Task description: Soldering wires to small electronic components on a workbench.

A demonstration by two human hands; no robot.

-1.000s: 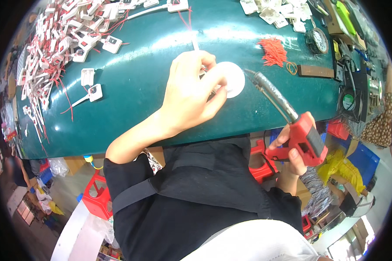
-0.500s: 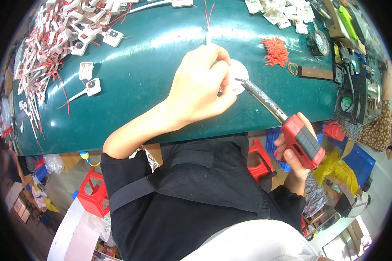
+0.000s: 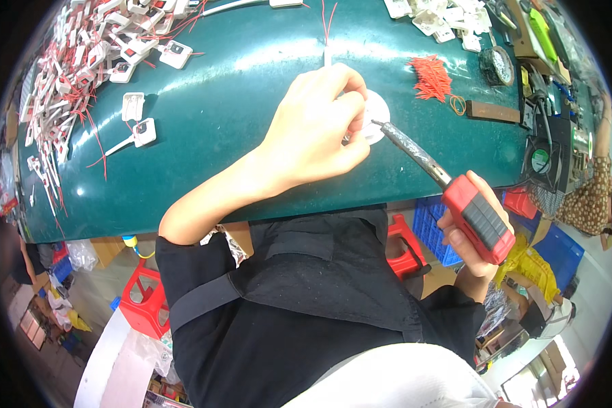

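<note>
My left hand (image 3: 319, 126) is over the green table with its fingers pinched together. A white cable (image 3: 328, 56) with two thin red wire ends sticks out past its knuckles; the part inside the fingers is hidden. Partly behind the fingertips lies a round white disc-like thing (image 3: 378, 109). In my right hand (image 3: 470, 241) is a soldering iron (image 3: 479, 216) with a red and black handle, gripped from the right. Its metal shaft slants up and left, and the tip is over the white disc, close by the left fingertips. I cannot tell whether the tip touches anything.
At the left lies a large heap of white cased parts (image 3: 115, 41) with red wires; two loose ones (image 3: 143, 133) sit nearer. Red sleeve-like pieces (image 3: 430, 77), a rubber band (image 3: 457, 105), a brown bar (image 3: 493, 111), a roll of tape (image 3: 500, 66) and a fan (image 3: 540, 160) stand right.
The soldering iron and my right hand have shifted slightly to the right. My left hand has moved a little to the right with the cable, its fingers still pinched.
</note>
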